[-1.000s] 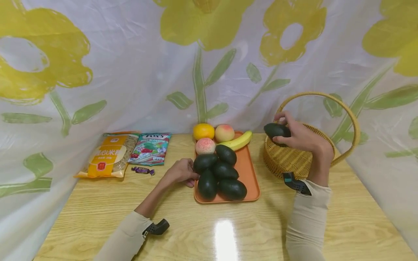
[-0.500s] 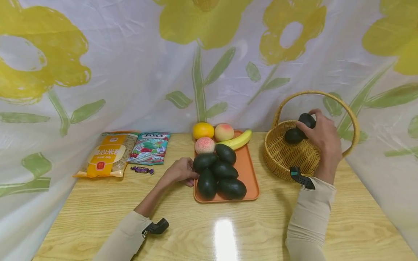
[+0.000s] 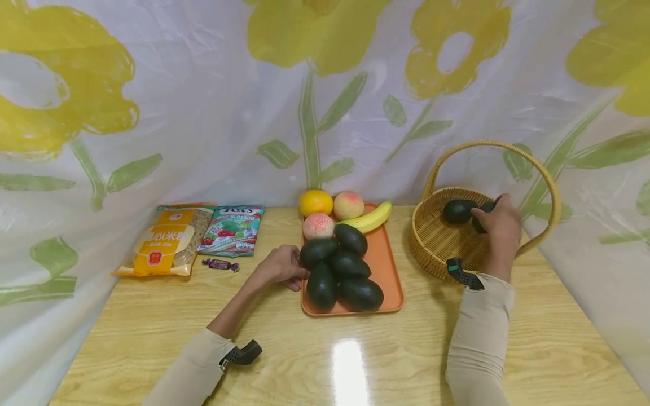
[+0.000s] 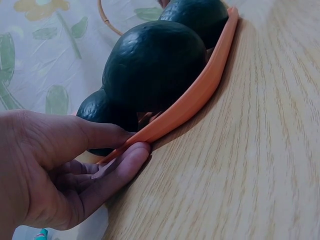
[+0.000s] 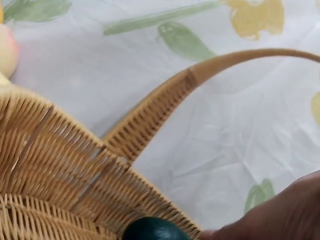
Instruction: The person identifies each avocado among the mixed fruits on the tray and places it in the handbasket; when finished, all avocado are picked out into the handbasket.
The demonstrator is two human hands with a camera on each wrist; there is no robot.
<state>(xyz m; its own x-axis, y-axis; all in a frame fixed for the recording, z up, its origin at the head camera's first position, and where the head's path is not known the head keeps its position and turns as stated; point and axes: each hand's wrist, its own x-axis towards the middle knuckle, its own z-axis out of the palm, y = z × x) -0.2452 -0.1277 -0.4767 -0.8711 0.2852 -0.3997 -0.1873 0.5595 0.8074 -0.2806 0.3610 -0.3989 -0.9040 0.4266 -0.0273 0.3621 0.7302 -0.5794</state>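
Observation:
My left hand (image 3: 278, 266) pinches the left rim of an orange tray (image 3: 383, 265), thumb above and fingers below, as the left wrist view shows at the tray edge (image 4: 192, 97). Several dark green avocados (image 3: 360, 294) lie on that tray. Inside a wicker basket (image 3: 429, 254), my right hand (image 3: 501, 228) grips another avocado (image 3: 483, 217), low down by the right wall. Beside it in the basket rests a second avocado (image 3: 458, 211). The right wrist view shows only part of the right hand (image 5: 282, 215) and one avocado (image 5: 155, 230).
Two peaches (image 3: 348, 206), an orange-yellow fruit (image 3: 316, 203) and a banana (image 3: 373, 219) sit at the tray's back. The basket's tall handle (image 3: 550, 192) arches over it. A grain bag (image 3: 170, 239), a candy bag (image 3: 233, 230) and a wrapped candy (image 3: 220, 264) lie left.
My right hand has carried its avocado from the basket's left side over to the right and lowered it inside, beside the other avocado. The left hand has stayed at the tray.

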